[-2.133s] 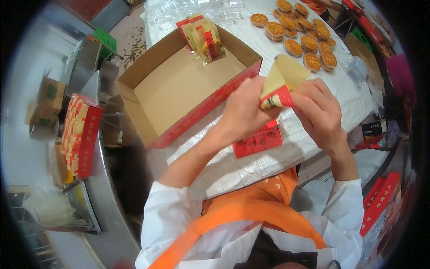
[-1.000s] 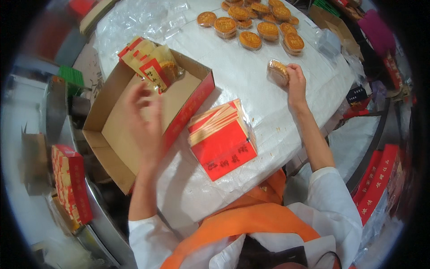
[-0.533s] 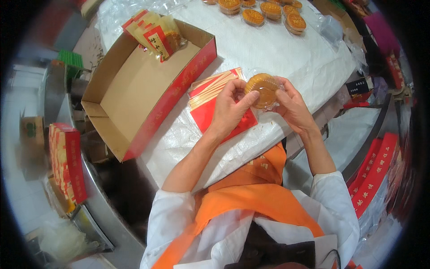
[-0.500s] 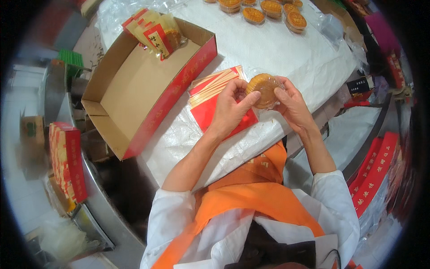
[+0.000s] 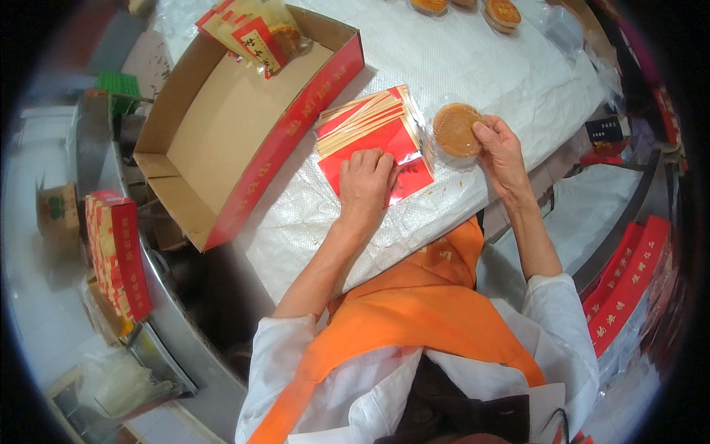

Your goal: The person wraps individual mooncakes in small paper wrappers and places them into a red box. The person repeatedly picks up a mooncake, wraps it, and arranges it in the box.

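My right hand (image 5: 504, 154) pinches the edge of a round golden-brown mooncake (image 5: 457, 129) in a clear plastic tray, its smooth face up, just right of a stack of packets. My left hand (image 5: 366, 181) rests on that stack with fingers curled and close together, its fingertips against the top red packet (image 5: 409, 148). What the thumb does is hidden. The packets are flat bags, red with cream edges, fanned out on the white woven sheet (image 5: 399, 63). Left of them stands an open cardboard box (image 5: 222, 126) with red sides, holding several filled packets (image 5: 259, 41) at its far end.
More mooncakes (image 5: 503, 13) in clear trays sit at the far edge of view. Empty clear trays (image 5: 563, 31) lie at the far right. A red patterned box (image 5: 118, 255) stands at the left beyond a metal edge. Red printed strips (image 5: 629, 285) lie at the right.
My left hand has let go of the mooncake and come down onto the packets. The right hand alone now holds the mooncake, slightly farther right.
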Action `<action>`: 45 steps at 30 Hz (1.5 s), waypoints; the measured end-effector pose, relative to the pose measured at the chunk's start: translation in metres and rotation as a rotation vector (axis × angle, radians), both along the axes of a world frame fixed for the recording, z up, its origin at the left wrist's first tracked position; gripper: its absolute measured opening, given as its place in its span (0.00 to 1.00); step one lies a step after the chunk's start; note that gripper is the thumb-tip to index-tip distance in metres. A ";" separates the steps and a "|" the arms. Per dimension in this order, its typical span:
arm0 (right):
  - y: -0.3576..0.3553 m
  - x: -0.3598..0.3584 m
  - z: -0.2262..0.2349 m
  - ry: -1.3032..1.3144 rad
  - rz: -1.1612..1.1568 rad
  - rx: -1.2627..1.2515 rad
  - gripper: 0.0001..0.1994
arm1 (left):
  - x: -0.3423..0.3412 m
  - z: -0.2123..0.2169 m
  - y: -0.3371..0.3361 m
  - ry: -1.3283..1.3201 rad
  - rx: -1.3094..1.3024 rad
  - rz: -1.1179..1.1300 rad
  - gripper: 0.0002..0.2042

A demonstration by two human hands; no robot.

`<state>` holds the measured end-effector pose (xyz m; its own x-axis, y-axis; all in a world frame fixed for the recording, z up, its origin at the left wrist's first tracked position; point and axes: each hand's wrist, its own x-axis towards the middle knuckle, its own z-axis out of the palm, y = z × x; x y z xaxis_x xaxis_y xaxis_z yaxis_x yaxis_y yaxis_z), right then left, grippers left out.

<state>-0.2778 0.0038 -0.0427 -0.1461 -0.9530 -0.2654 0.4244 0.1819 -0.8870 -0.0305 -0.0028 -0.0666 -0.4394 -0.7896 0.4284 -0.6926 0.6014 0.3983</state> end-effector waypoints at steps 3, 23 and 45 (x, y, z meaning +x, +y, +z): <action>0.001 0.000 0.000 0.007 -0.025 -0.016 0.15 | 0.000 -0.009 -0.003 -0.031 -0.082 -0.027 0.12; -0.012 0.017 0.014 0.403 0.473 0.116 0.13 | 0.005 -0.003 0.003 0.130 -0.025 -0.073 0.14; 0.015 0.044 0.094 0.882 0.481 -0.458 0.21 | 0.013 0.059 -0.008 1.104 0.569 -0.145 0.03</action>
